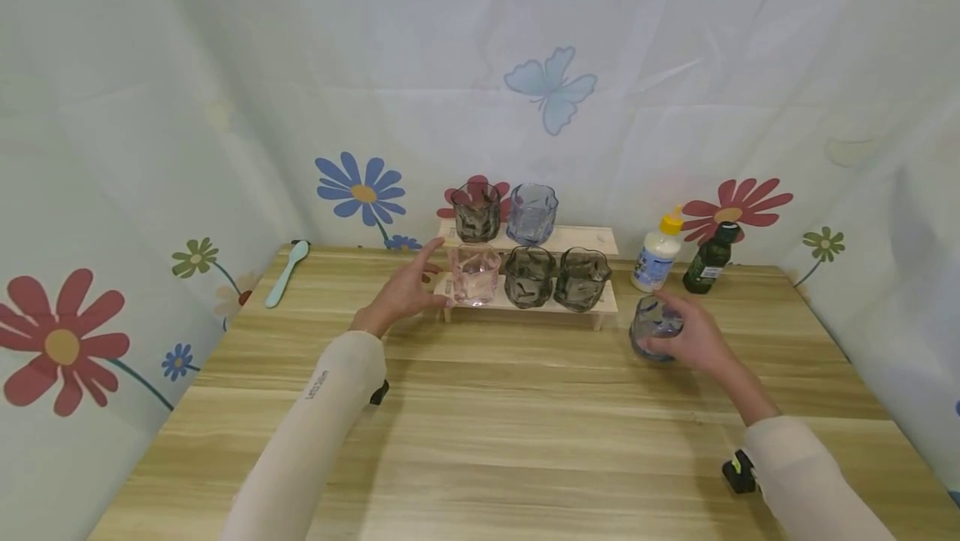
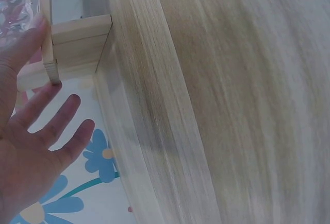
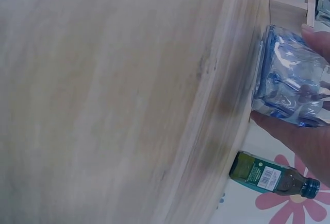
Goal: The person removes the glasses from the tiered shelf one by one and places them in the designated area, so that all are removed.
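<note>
Someone's right hand (image 1: 701, 341) is clasping the near blue glass (image 1: 647, 320), thumb and fingers curling round its sides, just off the right end of a two-tier wooden stand (image 1: 592, 239). At the stand's left end, the left hand (image 1: 408, 289) is spreading its thumb and fingers apart, reaching beside the pink glass (image 1: 476, 274) and not clasping it.

Gripping the near blue glass seems to be the step in hand. As I judge it, the next move is calling for an even hold on that wavy side and a path clear of the right-hand dark glass (image 1: 582, 278) on the lower tier and of the white bottle (image 1: 656, 257) behind, while the left hand is perhaps steadying the stand.

Only the head view is showing both tiers with their glasses, plus the spoon (image 1: 287, 274) lying by the table's far left corner. From the left wrist, a fingertip is appearing to touch the end of a board, which the head view is leaving unclear. The right wrist view is giving the green bottle's (image 3: 270, 175) label, near the table's far edge, but is missing the white bottle. Whether the clasped glass is resting on the table (image 1: 480, 441), I cannot tell.
</note>
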The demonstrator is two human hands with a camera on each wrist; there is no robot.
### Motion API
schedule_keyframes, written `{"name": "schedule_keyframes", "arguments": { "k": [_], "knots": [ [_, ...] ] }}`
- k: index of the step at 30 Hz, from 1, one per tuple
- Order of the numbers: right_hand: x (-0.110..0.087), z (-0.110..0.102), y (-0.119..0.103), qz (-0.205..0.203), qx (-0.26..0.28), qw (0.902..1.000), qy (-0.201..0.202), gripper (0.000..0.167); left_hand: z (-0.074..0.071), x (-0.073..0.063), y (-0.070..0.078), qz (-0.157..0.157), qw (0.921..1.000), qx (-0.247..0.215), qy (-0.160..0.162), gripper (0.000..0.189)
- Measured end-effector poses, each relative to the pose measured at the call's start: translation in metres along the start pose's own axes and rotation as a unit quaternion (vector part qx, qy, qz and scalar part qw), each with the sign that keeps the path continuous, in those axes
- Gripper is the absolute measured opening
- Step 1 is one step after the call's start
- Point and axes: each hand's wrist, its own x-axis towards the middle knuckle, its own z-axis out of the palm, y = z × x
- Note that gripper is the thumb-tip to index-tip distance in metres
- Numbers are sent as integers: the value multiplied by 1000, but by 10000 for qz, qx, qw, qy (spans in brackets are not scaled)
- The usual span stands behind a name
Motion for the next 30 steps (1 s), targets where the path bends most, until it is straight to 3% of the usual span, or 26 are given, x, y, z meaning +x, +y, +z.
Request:
{"name": "schedule_keyframes", "arguments": {
  "k": [6,27,30],
  "knots": [
    [-2,-2,-3,-90,-60,9999,-5,84,1,1,-1,17,10000,-18,-13,109],
    [-5,-4,-4,300,-13,9992,-255,100,1,1,2,-54,10000,-65,-17,110],
    [-3,-9,-9,173,10,9998,-134,100,1,0,1,-53,9999,-95,-18,110]
  ]
}}
